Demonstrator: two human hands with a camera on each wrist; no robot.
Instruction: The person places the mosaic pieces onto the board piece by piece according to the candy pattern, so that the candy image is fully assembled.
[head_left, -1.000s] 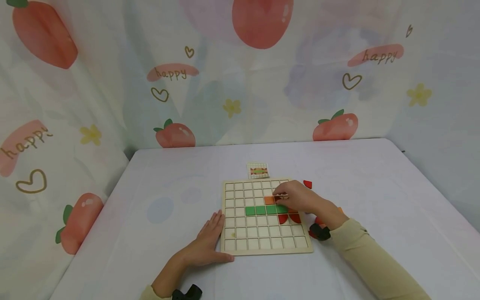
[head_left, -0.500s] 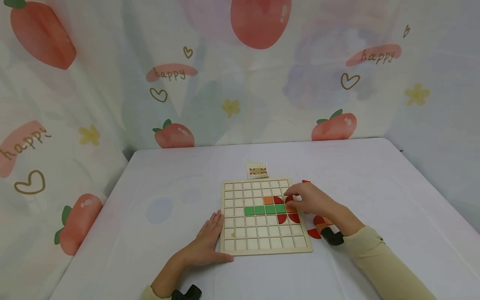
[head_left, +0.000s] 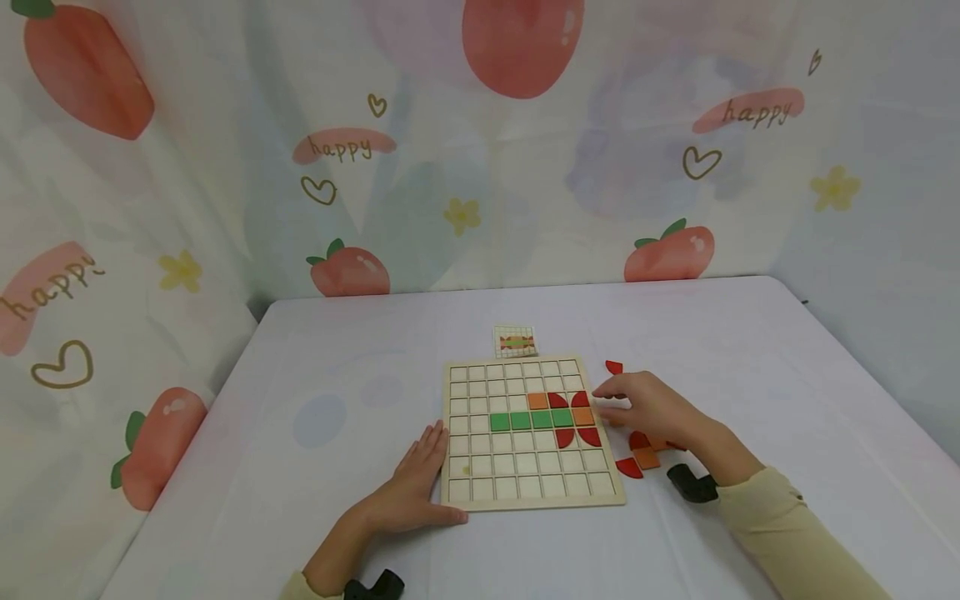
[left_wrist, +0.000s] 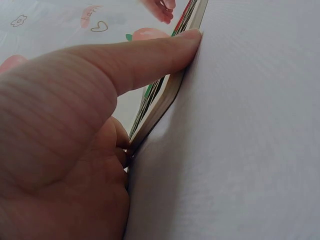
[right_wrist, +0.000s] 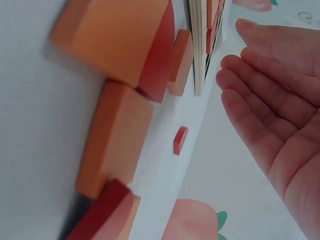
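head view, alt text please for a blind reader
A person's left hand touches the left edge of a grid board partly filled with green, orange and red pieces; the empty right hand hovers by its right edge. A picture card lies beyond, loose pieces to the right.

Walled at the back and both sides by pale printed cloth (head_left: 540, 250), scattered with red fruits (head_left: 522, 46), yellow flowers (head_left: 462, 217), brown heart outlines (head_left: 377, 105) and "happy" lettering (head_left: 345, 147) on pink smears (head_left: 748, 112). Softly creased at the left. Furnished with a white worktop (head_left: 750, 375), rounded at the far corners, faintly marked with bluish circles (head_left: 320, 421) at the left. Lit softly, rather dimly.
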